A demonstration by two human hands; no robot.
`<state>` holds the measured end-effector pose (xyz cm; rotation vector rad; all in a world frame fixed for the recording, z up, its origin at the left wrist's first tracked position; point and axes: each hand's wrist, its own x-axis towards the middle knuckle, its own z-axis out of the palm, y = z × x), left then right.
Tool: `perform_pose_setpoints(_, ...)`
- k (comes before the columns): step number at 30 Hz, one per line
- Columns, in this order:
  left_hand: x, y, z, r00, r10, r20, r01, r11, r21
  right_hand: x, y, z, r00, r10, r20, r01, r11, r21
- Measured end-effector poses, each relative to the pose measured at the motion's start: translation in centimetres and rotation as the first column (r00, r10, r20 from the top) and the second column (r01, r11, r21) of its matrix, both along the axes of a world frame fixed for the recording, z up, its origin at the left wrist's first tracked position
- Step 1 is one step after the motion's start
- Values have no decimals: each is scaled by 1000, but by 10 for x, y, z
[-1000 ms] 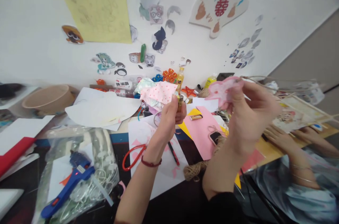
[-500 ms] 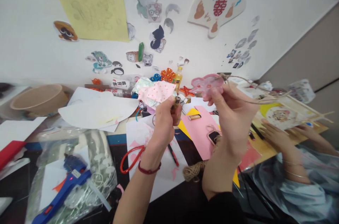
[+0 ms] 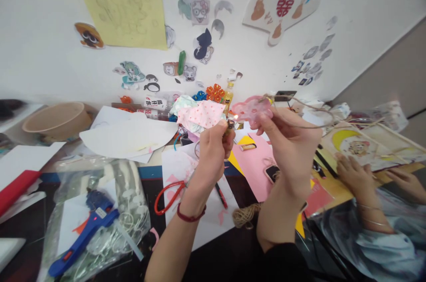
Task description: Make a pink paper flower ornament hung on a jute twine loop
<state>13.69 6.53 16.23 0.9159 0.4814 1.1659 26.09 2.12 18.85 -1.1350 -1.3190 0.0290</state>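
Observation:
My left hand (image 3: pixel 215 143) is closed round a lighter (image 3: pixel 230 125), its thumb on the top, and a small flame (image 3: pixel 235 117) burns there. In my right hand (image 3: pixel 289 144) a pink flat flower-like piece (image 3: pixel 251 109) is pinched between thumb and fingers. The flame sits at the left edge of that piece; whether it touches cannot be made out. Brown twine (image 3: pixel 302 112) runs from the pink piece off to the right. Behind my left hand lies crumpled dotted pink fabric or paper (image 3: pixel 205 114).
A blue glue gun (image 3: pixel 87 228) rests on a clear plastic bag at left. Red-handled scissors (image 3: pixel 168 197), a red pen (image 3: pixel 221 196) and a twine bundle (image 3: pixel 245 215) lie below my hands. At right are a co-worker's hands (image 3: pixel 355 175) beside a framed moon picture (image 3: pixel 353 142).
A flame now shows at the lighter. The pink piece has come left, closer to the lighter. The view has shifted slightly, and the co-worker's framed picture has moved.

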Motion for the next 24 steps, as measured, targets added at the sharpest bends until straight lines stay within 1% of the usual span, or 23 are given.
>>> perform_pose_setpoints(3,-1,-3,1,998,36,-44,-35,999,32,0,-2,1,999,-9,31,9,1000,-5)
perform_pose_setpoints(6,-3,-6,2,992,84,-91,-74,991,115,-1,-2,3,998,2,69,-1,1000,-16)
perform_pose_setpoints(10,-8,-11,3,969,201,-143,-158,951,265,-1,-1,4,991,-9,131,8,1000,9)
perform_pose_setpoints(13,-11,-17,5,945,276,-173,-206,918,338,-2,0,4,979,-36,200,29,999,39)
perform_pose_setpoints(16,-14,-21,7,923,331,-196,-241,895,374,-4,1,2,972,-41,232,14,993,116)
perform_pose_setpoints(18,-15,-23,8,913,348,-214,-244,884,398,-5,1,1,972,-37,233,4,990,140)
perform_pose_setpoints(21,-18,-25,9,909,353,-221,-239,877,418,-6,-1,0,972,-7,233,-20,993,117)
perform_pose_setpoints(24,-20,-26,10,908,369,-199,-261,869,421,-7,-3,1,965,17,260,-41,995,88)
